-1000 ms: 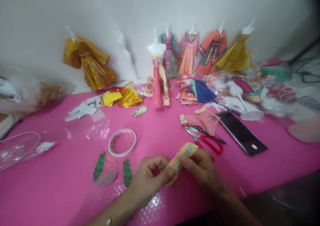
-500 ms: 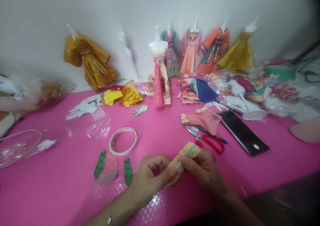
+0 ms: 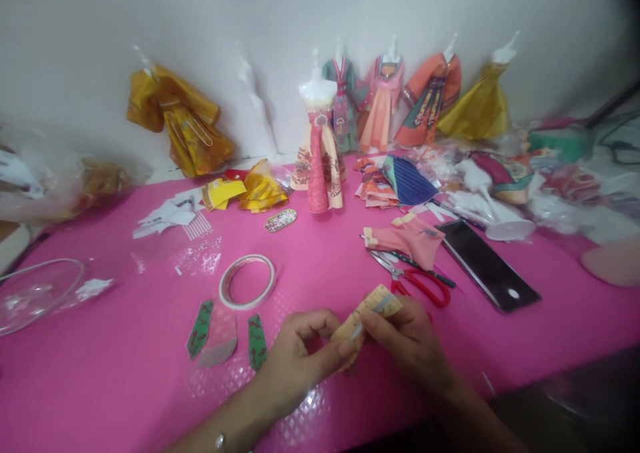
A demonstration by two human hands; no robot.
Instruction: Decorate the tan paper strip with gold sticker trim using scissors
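Note:
Both hands meet low over the pink table (image 3: 125,379), near its front edge. My left hand (image 3: 295,359) and my right hand (image 3: 405,343) each pinch the same small yellow patterned paper piece (image 3: 373,309) with a strip of clear tape on it. Fingers of both hands are closed on it. Just beyond my right hand lie red-handled scissors (image 3: 420,283) and a pink paper garment piece (image 3: 410,239). A roll of tape (image 3: 247,281) and green paper pieces (image 3: 200,329) lie to the left of my left hand.
A white mannequin wearing a pink paper dress (image 3: 319,153) stands mid-table. Several dressed mannequins (image 3: 425,99) lean on the back wall, and a yellow dress (image 3: 180,123) at the left. A black phone (image 3: 487,263), plastic packets (image 3: 500,186) and a clear lid (image 3: 35,293) lie around.
Almost nothing differs: both hands keep pinching the yellow paper piece in the same spot, with only slight finger movement and a small shift of the view.

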